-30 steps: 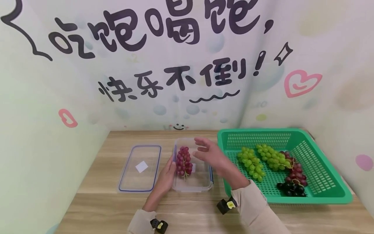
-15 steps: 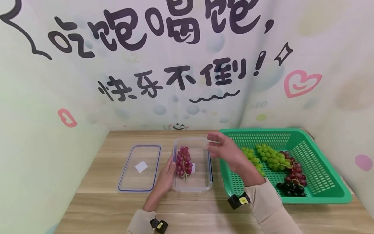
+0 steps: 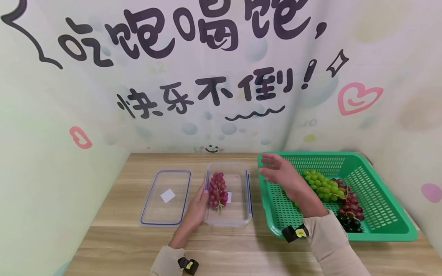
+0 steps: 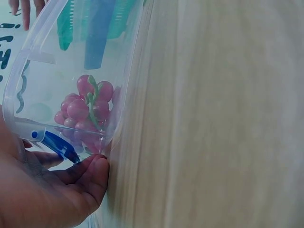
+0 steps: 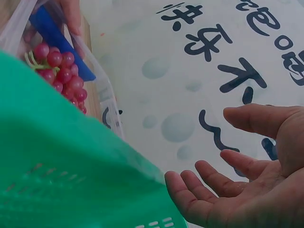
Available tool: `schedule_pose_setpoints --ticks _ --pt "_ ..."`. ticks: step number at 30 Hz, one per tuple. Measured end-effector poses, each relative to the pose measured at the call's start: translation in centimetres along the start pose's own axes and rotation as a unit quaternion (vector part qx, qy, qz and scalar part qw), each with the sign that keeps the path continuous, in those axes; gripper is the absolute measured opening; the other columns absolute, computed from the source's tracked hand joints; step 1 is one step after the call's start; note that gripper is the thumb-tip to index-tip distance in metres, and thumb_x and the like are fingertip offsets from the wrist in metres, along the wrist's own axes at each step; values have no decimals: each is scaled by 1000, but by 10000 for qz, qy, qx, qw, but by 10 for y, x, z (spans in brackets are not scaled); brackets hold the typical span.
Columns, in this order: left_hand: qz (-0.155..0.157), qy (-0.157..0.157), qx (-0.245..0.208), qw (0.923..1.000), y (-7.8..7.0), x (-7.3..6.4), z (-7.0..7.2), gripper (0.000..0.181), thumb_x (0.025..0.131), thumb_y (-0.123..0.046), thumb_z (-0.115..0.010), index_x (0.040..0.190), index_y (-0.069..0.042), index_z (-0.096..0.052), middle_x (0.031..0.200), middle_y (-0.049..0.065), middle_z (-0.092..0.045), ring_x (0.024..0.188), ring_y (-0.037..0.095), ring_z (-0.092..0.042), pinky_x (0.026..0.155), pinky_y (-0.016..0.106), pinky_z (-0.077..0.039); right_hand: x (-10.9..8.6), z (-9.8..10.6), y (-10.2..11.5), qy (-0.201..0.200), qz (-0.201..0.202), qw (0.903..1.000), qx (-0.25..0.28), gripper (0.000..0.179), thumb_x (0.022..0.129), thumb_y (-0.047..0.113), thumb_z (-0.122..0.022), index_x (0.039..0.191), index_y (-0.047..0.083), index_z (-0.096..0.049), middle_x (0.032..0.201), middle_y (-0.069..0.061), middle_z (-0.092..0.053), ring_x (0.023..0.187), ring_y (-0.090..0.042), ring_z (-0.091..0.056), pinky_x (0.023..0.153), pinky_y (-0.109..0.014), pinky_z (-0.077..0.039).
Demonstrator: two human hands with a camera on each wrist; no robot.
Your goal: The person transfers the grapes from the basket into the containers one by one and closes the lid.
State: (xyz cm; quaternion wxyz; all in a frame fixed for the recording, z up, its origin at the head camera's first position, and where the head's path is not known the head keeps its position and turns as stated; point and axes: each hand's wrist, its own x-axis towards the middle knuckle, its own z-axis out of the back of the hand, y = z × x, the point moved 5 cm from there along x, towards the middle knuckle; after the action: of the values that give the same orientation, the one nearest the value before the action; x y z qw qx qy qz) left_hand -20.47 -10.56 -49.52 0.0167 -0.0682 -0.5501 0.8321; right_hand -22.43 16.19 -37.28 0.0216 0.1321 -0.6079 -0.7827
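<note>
Right hand (image 3: pixel 284 177) empty by one green plastic basket (image 3: pixel 380 236).
Left hand (image 3: pixel 197 207) touches one clear rectangular box (image 3: pixel 238 210), one red grape bunch (image 3: pixel 217 190) inside; grip unclear.

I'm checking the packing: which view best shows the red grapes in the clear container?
The head view: the whole bunch of red grapes shows uncovered from above. The left wrist view shows them through the clear container; the right wrist view is closer, but the green basket hides part.
</note>
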Motion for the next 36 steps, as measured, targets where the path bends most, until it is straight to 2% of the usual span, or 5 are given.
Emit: schedule_pose_setpoints --ticks 13,20,27,31,36 --pt "22 -39 34 10000 -2 1 2 53 109 -31 -27 159 -14 -19 162 15 -24 148 39 -23 121 55 -18 -6 35 -13 -150 -53 9998 -117 64 101 17 -56 156 4 -24 158 -22 -31 138 -41 -40 110 -55 -43" --pt "34 -20 78 10000 -3 2 1 54 110 -32 -27 159 -13 -19 163 14 -23 148 39 -22 122 55 -17 -9 52 -18 -304 -69 9994 -174 66 102 18 -56 157 5 -23 158 -23 -30 138 -41 -41 104 -43 -51" --pt "-19 -37 130 9999 -3 2 1 53 110 -31 -27 159 -13 -19 163 15 -23 148 40 -22 121 55 -17 -14 67 -20 -422 19 9956 -831 68 102 22 -56 157 3 -21 157 -27 -29 140 -46 -35 109 -59 -41" --pt "-40 -10 117 9999 -3 2 1 53 110 -30 -26 159 -11 -19 162 16 -22 148 40 -21 122 56 -17 -17 74 -23 -438 -39 9921 -1179 69 102 28 -56 157 2 -21 157 -28 -28 142 -49 -30 108 -63 -38" --pt "-54 -7 123 9999 -2 1 1 53 110 -29 -27 159 -9 -20 162 17 -22 148 41 -21 121 56 -17 -18 82 -30 -508 -164 9895 -1341 71 102 32 -55 157 2 -21 158 -29 -26 143 -50 -26 108 -66 -36"
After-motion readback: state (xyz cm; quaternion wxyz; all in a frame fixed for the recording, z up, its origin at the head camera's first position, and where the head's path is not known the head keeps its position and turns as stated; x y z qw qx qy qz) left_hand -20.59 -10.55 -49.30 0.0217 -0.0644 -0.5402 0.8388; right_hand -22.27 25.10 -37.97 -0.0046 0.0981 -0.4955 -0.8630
